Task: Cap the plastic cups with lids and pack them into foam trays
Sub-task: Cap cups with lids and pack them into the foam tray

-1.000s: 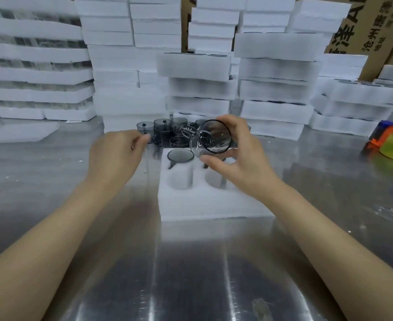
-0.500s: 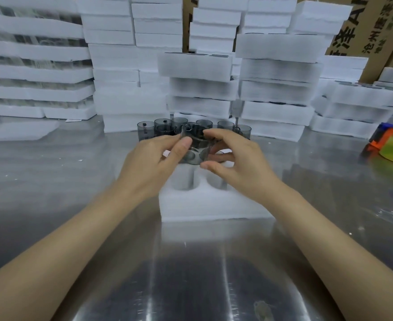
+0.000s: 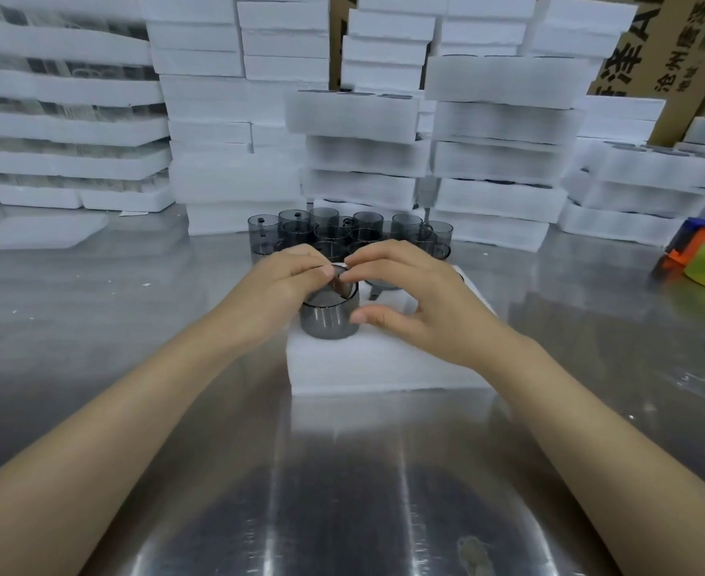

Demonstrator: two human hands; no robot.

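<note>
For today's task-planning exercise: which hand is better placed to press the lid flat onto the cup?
Probably the left hand: its fingertips pinch the tilted lid at the mouth of the cup, while the right hand steadies it, thumb beside its wall.

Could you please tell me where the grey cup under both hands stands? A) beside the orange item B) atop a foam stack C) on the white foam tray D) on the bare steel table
C: the cup stands on the foam tray, at its near-left part, with the left hand and right hand holding it.
</note>
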